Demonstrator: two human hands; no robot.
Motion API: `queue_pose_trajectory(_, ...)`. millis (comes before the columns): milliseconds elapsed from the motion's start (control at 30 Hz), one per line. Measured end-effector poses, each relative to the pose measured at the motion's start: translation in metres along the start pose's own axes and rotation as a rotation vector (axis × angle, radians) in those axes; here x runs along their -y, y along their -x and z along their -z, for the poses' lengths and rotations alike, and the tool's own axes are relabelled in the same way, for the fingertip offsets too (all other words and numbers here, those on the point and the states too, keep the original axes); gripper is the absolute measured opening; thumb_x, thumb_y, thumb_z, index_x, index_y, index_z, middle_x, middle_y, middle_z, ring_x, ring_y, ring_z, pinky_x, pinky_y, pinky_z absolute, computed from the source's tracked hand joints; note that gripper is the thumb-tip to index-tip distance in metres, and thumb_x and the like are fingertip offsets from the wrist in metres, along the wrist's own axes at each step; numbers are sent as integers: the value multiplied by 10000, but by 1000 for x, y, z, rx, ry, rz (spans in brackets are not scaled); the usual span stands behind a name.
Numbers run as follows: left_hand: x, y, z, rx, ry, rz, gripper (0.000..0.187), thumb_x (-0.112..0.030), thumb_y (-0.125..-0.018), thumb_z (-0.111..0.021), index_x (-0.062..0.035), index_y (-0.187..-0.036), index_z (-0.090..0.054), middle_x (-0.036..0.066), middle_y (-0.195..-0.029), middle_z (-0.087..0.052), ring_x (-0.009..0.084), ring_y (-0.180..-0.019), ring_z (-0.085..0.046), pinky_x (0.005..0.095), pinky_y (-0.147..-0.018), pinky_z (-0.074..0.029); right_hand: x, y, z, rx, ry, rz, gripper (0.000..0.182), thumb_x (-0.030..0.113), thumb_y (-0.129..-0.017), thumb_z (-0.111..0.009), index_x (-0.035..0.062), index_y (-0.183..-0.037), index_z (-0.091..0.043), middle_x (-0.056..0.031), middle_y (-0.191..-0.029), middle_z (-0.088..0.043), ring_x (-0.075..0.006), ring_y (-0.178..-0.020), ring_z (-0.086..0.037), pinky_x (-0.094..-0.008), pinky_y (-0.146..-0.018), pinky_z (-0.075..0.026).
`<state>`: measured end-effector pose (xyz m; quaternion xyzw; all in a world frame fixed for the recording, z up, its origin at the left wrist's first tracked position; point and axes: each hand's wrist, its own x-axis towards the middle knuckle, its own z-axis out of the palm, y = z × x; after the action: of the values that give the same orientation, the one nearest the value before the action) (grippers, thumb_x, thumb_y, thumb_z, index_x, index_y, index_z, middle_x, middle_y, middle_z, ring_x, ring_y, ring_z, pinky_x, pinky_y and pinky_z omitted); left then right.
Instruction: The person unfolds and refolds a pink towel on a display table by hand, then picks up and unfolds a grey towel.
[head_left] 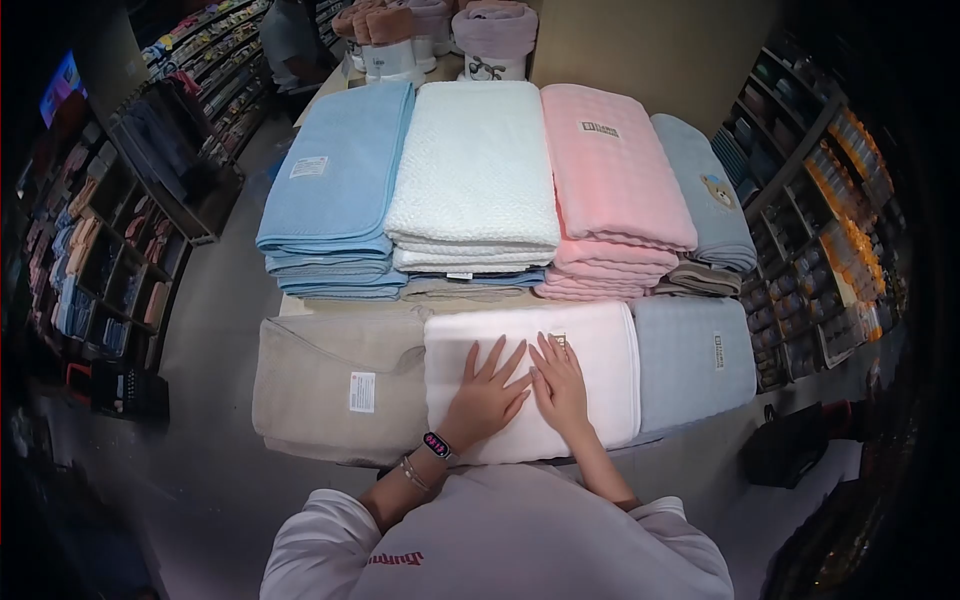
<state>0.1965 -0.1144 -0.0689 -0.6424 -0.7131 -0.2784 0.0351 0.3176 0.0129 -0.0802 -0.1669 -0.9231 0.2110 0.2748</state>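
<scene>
Both of my hands lie on a folded white towel (pixel 600 400) at the front middle of the table. My left hand (pixel 487 397), with a watch and bracelets at its wrist, rests flat with its fingers spread. Beside it, my right hand (pixel 560 387) lies flat, partly over a small label near the towel's upper edge. Neither hand holds anything. To the left is a folded beige towel (pixel 320 385) with a white tag, and to the right a folded grey-blue towel (pixel 690 365).
Behind stand stacks of blue (pixel 340 150), white (pixel 475 170) and pink towels (pixel 620 180), and a grey-blue one with a bear (pixel 690 160). Rolled towels (pixel 495 35) sit at the back. Shelves line both sides; a person (pixel 292 45) stands at the back left.
</scene>
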Motion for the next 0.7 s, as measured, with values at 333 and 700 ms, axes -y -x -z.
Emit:
queue_pose_trajectory(333,7,1,-5,-21,-26,-15,372,-219,-865,-600,-198,-1236,-589,80,-1453,-379,293,-1365,-288,559,-1096,-148,-11,-7,-9,-64,-130,-22,389,74,-839,-570,36,-1226,-555,-141,-1319,-526,-319,-1281,-435,-434,-1083,-282)
queue_pose_trajectory(700,-2,42,23,112,-73,103,458,-314,-897,-552,-290,-1350,-492,199,-1519,-184,387,-1394,-190,600,-1085,-121,-42,-140,102,-472,178,42,838,140,-694,-746,124,-1425,-338,-192,-1521,-179,-404,-1395,-164,-535,-1113,-151)
